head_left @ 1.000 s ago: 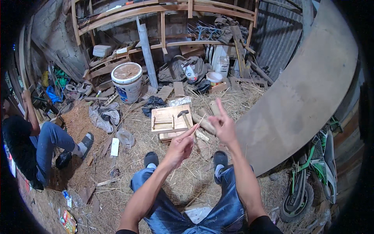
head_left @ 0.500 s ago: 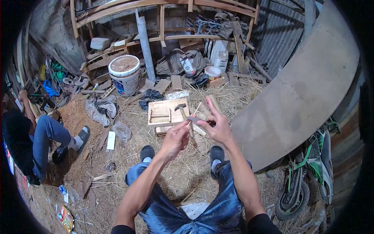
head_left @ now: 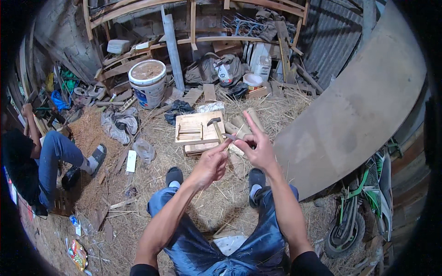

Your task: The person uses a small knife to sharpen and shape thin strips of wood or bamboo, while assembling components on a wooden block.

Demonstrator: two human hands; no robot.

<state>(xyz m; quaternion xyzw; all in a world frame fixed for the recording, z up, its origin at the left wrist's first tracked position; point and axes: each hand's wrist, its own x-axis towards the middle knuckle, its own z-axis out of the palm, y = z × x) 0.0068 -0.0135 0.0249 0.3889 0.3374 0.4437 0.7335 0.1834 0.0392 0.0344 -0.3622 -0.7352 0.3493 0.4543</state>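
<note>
Over a straw-strewn floor (head_left: pixel 287 108), two bare hands are held close together. A thin, pale wooden stick (head_left: pixel 239 130) is pinched in the fingertips of the left hand (head_left: pixel 211 169), its tip pointed away from the body. A small grey blade (head_left: pixel 229 136) is gripped by the right hand (head_left: pixel 261 151), whose index finger is stretched out straight; whether stick and blade touch cannot be told. Just beyond the left hand, a square board of pale wood (head_left: pixel 195 118) is seen, on which a little rack of thin wooden rods (head_left: pixel 189 133) and a black-headed hammer (head_left: pixel 214 121) are set. Behind the right hand, short round tan poles (head_left: pixel 255 119) are laid. Right of the hands, much space is taken up by a large, flat, grey-brown panel (head_left: pixel 350 110).
</note>
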